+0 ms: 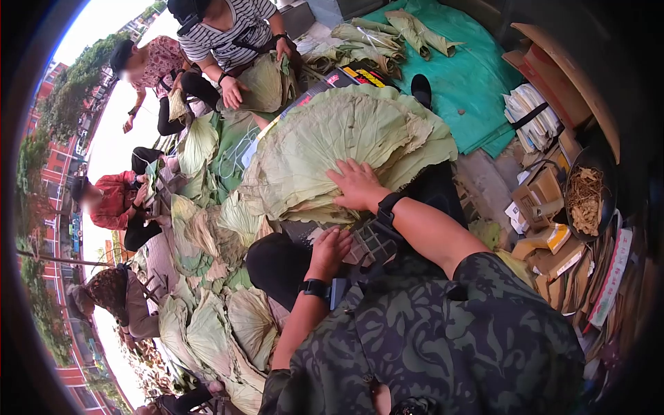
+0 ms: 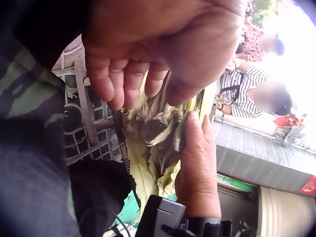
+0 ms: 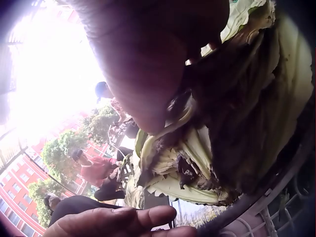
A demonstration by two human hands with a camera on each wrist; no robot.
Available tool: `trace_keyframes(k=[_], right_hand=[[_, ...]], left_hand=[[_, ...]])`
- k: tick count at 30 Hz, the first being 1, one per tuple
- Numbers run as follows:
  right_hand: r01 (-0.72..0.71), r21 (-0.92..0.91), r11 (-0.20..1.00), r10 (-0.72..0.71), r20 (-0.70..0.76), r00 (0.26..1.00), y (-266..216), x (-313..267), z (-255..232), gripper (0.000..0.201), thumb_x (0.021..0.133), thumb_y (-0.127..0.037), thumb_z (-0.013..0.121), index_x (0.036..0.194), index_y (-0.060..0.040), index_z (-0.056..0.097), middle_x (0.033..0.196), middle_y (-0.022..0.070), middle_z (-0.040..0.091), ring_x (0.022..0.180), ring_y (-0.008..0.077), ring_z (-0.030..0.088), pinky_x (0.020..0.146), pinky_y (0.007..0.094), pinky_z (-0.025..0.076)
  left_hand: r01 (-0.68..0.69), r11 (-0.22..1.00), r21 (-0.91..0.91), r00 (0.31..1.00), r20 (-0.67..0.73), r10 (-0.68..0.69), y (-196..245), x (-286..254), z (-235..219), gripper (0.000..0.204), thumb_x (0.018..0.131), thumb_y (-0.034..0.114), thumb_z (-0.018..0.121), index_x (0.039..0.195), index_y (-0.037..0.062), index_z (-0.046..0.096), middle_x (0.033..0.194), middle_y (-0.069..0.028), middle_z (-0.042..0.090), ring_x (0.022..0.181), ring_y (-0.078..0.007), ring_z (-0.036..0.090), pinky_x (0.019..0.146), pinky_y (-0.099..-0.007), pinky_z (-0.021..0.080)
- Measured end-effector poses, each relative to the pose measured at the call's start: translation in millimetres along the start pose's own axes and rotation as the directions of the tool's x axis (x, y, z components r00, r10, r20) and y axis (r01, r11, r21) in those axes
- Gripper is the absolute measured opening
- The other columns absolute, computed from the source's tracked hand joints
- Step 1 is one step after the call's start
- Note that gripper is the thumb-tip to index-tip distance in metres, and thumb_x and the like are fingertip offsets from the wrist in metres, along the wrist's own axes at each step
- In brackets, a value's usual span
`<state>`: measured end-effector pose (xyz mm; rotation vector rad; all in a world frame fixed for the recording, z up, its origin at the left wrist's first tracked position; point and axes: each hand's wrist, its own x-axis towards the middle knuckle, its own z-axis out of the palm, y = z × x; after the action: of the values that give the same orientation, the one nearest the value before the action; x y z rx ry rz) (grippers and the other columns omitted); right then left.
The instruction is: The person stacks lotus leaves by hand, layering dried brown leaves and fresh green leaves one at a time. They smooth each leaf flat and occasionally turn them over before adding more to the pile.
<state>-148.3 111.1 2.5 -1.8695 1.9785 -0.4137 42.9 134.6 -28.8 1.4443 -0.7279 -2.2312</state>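
Observation:
A thick stack of large dried lotus leaves, folded into a half-round, lies across the person's lap. On top of it near the folded edge rests the right hand, fingers spread over the surface. In the right wrist view its thumb lies along the leaf edge, above crumpled brown stem ends. The left hand hovers by the near side of the stack with nothing in it, its fingers loosely bent. From the left wrist view, the left fingers hang in front of the bundle's layered inner edge.
More lotus leaves cover the ground at left. Several other people sit there, one in a striped shirt holding leaves. A green tarp spreads behind. Cardboard and a black pan of dry scraps stand at right.

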Motion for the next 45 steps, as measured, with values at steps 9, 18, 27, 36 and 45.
trace_keyframes(k=[9,18,27,36,45], right_hand=[[0.031,-0.029,0.999,-0.032,-0.050,0.998,3,-2,6,0.069,0.074,-0.038,0.062,0.135,-0.0171,0.035,0.141,0.0160,0.028,0.131,0.0360,0.024,0.103,0.0523,0.021],[0.030,-0.058,0.998,-0.028,0.026,0.999,6,-2,2,0.073,0.073,-0.035,0.064,0.137,-0.0191,0.031,0.143,0.0144,0.024,0.131,0.0367,0.023,0.104,0.0533,0.019],[0.204,0.068,0.977,-0.201,-0.054,0.978,21,21,-55,0.058,0.072,-0.029,0.066,0.122,-0.0047,0.048,0.118,0.0185,0.052,0.111,0.0345,0.048,0.093,0.0387,0.038],[-0.233,0.942,0.243,0.196,0.187,0.963,-2,101,-66,0.064,0.083,-0.030,0.064,0.128,0.0050,0.036,0.118,0.0192,0.052,0.102,0.0293,0.056,0.086,0.0359,0.047],[-0.198,0.895,-0.399,0.158,0.280,0.947,-22,170,-54,0.107,0.068,-0.040,0.077,0.138,-0.0011,0.007,0.140,0.0249,0.017,0.127,0.0443,0.026,0.101,0.0508,0.032]], left_hand=[[-0.149,0.988,0.050,0.980,0.142,0.140,35,10,16,0.032,0.090,0.017,0.052,0.118,0.0018,0.046,0.103,-0.0128,0.060,0.088,-0.0206,0.060,0.076,-0.0303,0.050],[-0.327,0.833,0.446,0.894,0.432,0.119,118,9,42,0.022,0.088,0.023,0.057,0.100,0.0045,0.058,0.071,-0.0030,0.062,0.060,-0.0086,0.057,0.052,-0.0204,0.044],[-0.366,0.864,0.346,0.929,0.182,0.321,108,102,31,0.028,0.083,0.015,0.058,0.107,0.0009,0.056,0.085,-0.0081,0.064,0.070,-0.0126,0.060,0.061,-0.0262,0.049],[-0.659,0.356,0.662,0.725,0.434,0.535,131,71,44,0.028,0.078,0.018,0.060,0.100,0.0012,0.059,0.084,-0.0179,0.064,0.075,-0.0334,0.062,0.067,-0.0395,0.048],[-0.704,0.149,0.694,0.672,0.583,0.457,134,52,35,0.030,0.076,0.016,0.060,0.101,0.0005,0.057,0.092,-0.0209,0.059,0.085,-0.0377,0.057,0.074,-0.0431,0.046]])
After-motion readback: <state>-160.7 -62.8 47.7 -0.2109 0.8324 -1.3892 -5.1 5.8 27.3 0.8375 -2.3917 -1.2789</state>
